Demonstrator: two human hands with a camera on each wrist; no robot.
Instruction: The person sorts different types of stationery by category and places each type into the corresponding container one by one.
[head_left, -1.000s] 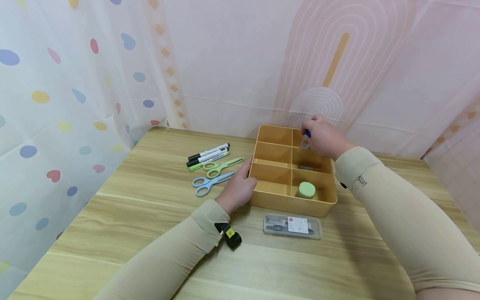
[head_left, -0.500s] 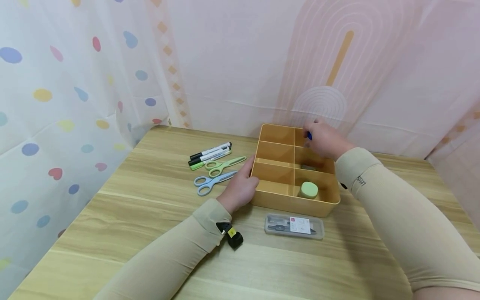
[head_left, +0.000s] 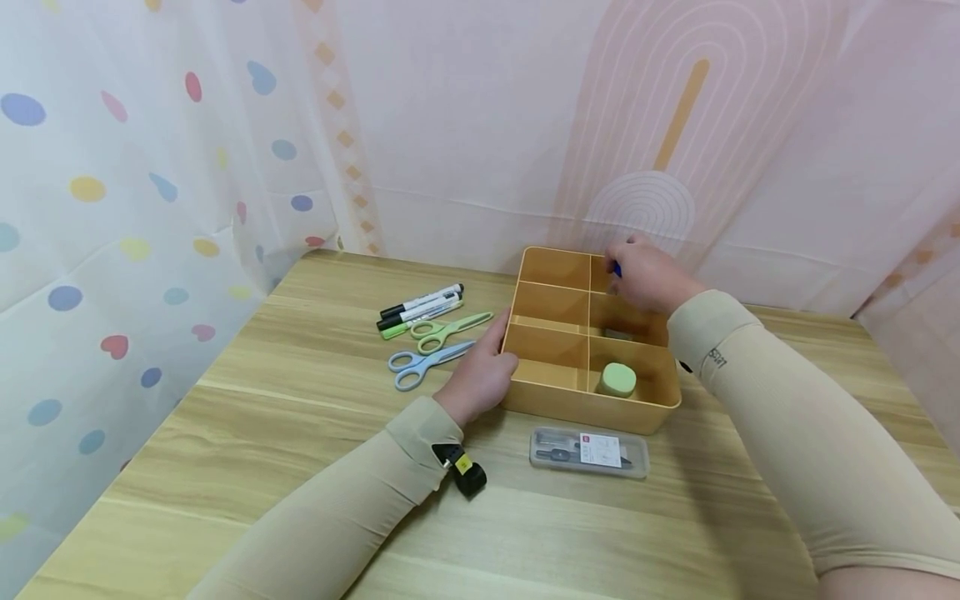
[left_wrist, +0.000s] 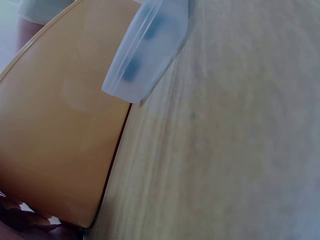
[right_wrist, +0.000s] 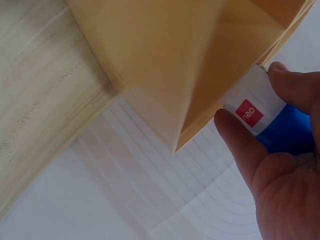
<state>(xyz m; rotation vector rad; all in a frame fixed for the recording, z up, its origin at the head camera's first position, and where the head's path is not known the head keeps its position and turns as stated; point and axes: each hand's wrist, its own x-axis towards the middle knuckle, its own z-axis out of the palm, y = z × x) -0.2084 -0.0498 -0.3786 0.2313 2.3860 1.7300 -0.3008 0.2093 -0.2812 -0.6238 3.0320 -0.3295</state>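
An orange-yellow divided storage box (head_left: 581, 406) stands on the table. My left hand (head_left: 477, 377) holds it at the left front corner, thumb near the rim and fingers along the side wall. Over the back right compartment, my right hand (head_left: 647, 271) grips a blue-and-white item (right_wrist: 257, 100) with a red "deli" label between thumb and fingers, near the box rim. Its exact kind is unclear. A pale green rounded block (head_left: 618, 379) sits in the front right compartment. Something small and dark (head_left: 617, 335) lies in the middle right one, partly shaded.
A clear case with a drawing compass (head_left: 588, 452) lies in front of the box. To the left are several markers (head_left: 420, 310), green scissors (head_left: 450, 332) and blue scissors (head_left: 427, 364). A patterned curtain (head_left: 465, 125) hangs behind the table.
The right hand has lowered slightly with the blue-and-white item, whose pale end no longer shows in the head view. The left hand keeps its place on the box, and the view has shifted a little.
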